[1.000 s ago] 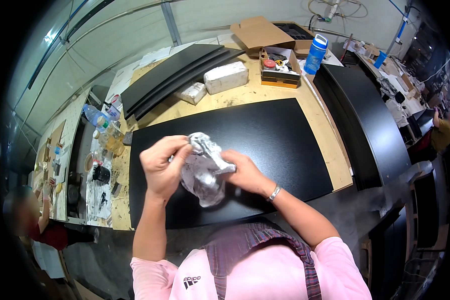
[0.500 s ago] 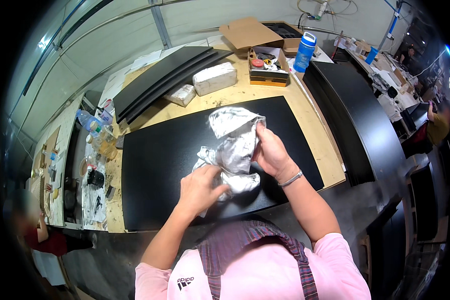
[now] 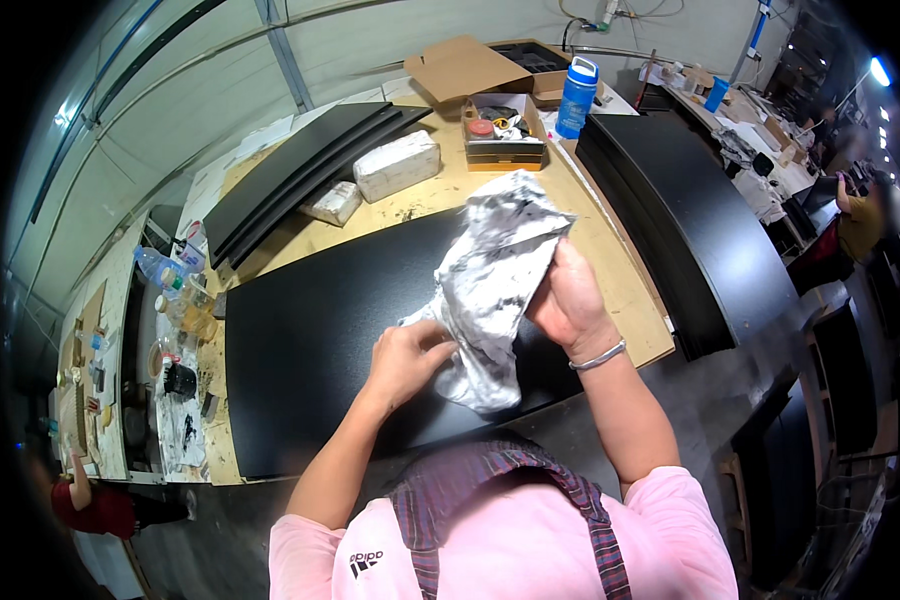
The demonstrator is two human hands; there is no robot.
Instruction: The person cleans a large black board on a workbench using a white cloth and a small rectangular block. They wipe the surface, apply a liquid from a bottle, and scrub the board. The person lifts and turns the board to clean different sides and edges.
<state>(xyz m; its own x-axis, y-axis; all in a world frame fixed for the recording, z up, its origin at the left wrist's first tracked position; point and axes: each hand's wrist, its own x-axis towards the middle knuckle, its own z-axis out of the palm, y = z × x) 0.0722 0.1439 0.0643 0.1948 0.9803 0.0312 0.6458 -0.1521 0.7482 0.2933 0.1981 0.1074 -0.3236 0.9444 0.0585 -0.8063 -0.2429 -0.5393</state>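
Both my hands hold a white rag (image 3: 495, 285) with dark smudges, spread open above a black panel (image 3: 330, 320). My left hand (image 3: 410, 362) pinches the rag's lower left side between thumb and fingers. On the other side, my right hand (image 3: 573, 300), with a metal bracelet at the wrist, grips the right edge; its fingers are partly hidden behind the cloth. The panel lies flat on the wooden worktable (image 3: 440, 185), its right part covered by the rag and my hand.
Dark boards (image 3: 310, 175) lean over white wrapped blocks (image 3: 398, 165) at the back. Behind the panel stand an open box of small items (image 3: 505, 150) and a blue bottle (image 3: 576, 98). Plastic bottles (image 3: 190, 305) line the left side. Stacked black panels (image 3: 680, 220) flank the right. Other people work farther off.
The bunched rag has been opened out into a larger sheet and raised a little. My right hand has shifted right. The whole view has turned slightly.
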